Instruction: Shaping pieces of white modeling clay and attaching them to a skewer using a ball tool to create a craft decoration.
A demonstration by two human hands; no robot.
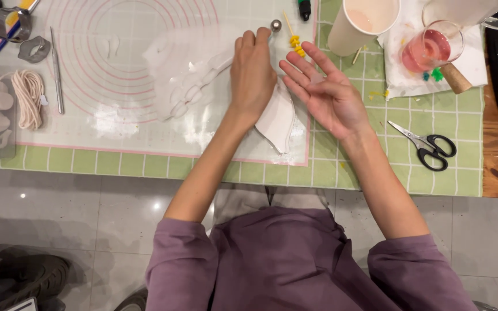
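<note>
Head view: left hand (pixel 253 75) curling shut around a slim ball-tipped tool (pixel 274 25), metal ball poking out past the fingertips, over the glossy translucent mat (pixel 116 132). Right hand (pixel 324 92) hovering flat, palm up, grip wide open, holding nothing. Lying under the left wrist, on the mat: smooth white curved clay piece (pixel 276 118).

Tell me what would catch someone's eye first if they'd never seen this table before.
Probably the two hands at the centre of the mat: the left hand grips a ball-tipped tool over white shaped pieces, while the right hand is held open, palm up, beside it. After that, the black-handled scissors on the green checked cloth at right, and the glass of pink liquid at the top right.
</note>
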